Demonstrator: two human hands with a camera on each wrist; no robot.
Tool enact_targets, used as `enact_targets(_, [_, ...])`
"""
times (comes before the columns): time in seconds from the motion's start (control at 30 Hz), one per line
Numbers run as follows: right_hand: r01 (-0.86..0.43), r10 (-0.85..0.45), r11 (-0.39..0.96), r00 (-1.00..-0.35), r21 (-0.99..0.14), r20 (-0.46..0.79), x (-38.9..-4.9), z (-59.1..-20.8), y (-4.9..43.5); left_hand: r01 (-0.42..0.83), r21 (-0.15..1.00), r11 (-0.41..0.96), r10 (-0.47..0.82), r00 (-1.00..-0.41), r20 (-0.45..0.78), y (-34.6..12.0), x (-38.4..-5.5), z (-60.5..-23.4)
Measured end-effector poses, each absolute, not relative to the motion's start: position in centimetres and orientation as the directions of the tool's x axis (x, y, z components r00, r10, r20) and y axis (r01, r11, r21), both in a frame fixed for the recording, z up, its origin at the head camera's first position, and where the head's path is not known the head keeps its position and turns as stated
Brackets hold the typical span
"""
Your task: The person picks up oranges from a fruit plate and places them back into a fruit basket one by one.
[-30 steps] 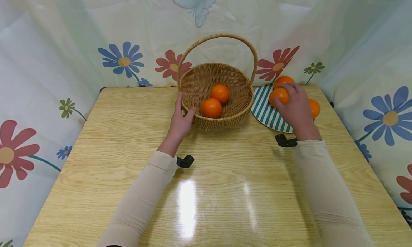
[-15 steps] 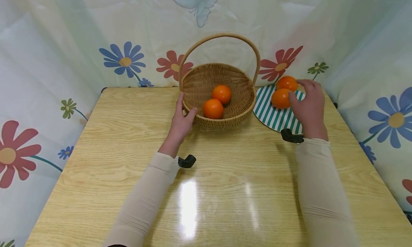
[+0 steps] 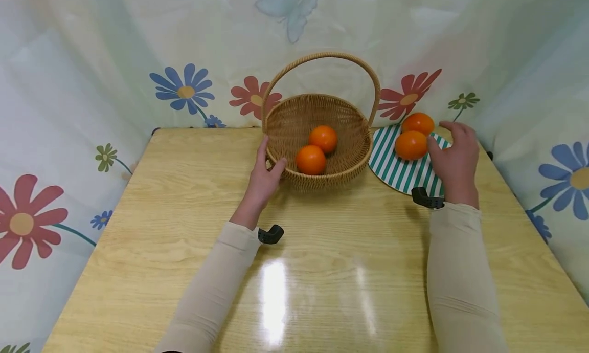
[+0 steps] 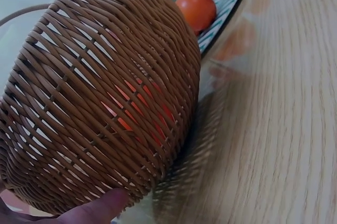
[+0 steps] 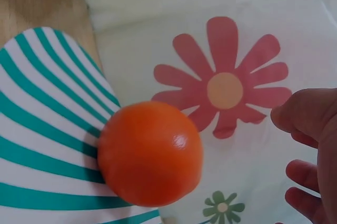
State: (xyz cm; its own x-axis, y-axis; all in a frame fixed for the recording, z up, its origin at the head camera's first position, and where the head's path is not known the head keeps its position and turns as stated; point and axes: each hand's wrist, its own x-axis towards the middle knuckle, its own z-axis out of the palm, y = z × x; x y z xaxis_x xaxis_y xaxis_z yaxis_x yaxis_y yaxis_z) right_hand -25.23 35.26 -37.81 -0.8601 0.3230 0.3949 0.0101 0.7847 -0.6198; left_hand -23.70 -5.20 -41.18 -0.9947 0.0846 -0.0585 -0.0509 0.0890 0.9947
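My left hand [image 3: 266,185] grips the near left side of a wicker basket [image 3: 317,181]. Its thumb shows against the weave in the left wrist view. Two oranges [image 3: 311,160] lie inside the basket. To the right, two more oranges [image 3: 411,145] sit one behind the other on a green-and-white striped mat [image 3: 391,171]. Just right of these is my right hand [image 3: 457,161], its thumb and forefinger spread apart with a gap between them. In the right wrist view, its thumb stands apart from the orange [image 5: 150,153]. Whatever lies behind this hand is hidden in the head view.
A wooden table [image 3: 331,271] carries everything. A flowered curtain [image 3: 221,41] hangs close behind the basket and along both sides. The basket's tall handle [image 3: 329,54] arches upward in front of it.
My right hand has moved right, off the nearer orange on the mat. Another orange, seen earlier to the right of this hand, is now hidden. My left hand keeps its grip on the basket.
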Motion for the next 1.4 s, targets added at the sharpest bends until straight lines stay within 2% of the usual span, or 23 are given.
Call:
enact_targets(0.23, [0.067, 0.346, 0.787, -0.871, -0.613, 0.348, -25.7, -38.4, 36.1, -0.078, 0.992, 0.101, 0.11, -0.99, -0.089, -5.3, -23.8, -40.5])
enact_targets(0.47, [0.114, 0.364, 0.768, -0.888, -0.63, 0.283, -26.4, -39.2, 36.8, -0.086, 0.989, 0.121, 0.105, -0.99, -0.098, -5.4, -22.2, -38.1])
enact_targets(0.7, [0.182, 0.37, 0.763, -0.91, -0.621, 0.188, -26.5, -39.8, 37.5, -0.04, 0.99, 0.137, 0.067, -0.997, -0.049, -5.2, -23.5, -41.1])
enact_targets(0.93, [0.213, 0.392, 0.76, -0.904, -0.614, 0.173, -26.4, -39.9, 38.4, -0.036, 0.991, 0.133, 0.074, -0.996, -0.046, -5.3, -23.6, -41.1])
enact_targets(1.2, [0.316, 0.417, 0.754, -0.907, -0.576, 0.049, -25.9, -40.3, 39.8, -0.031, 0.99, 0.137, 0.066, -0.997, -0.04, -5.1, -23.6, -41.2])
enact_targets(1.4, [0.347, 0.406, 0.766, -0.914, -0.542, -0.011, -25.8, -40.7, 40.1, -0.016, 0.985, 0.171, 0.052, -0.998, -0.025, -5.1, -23.7, -41.3])
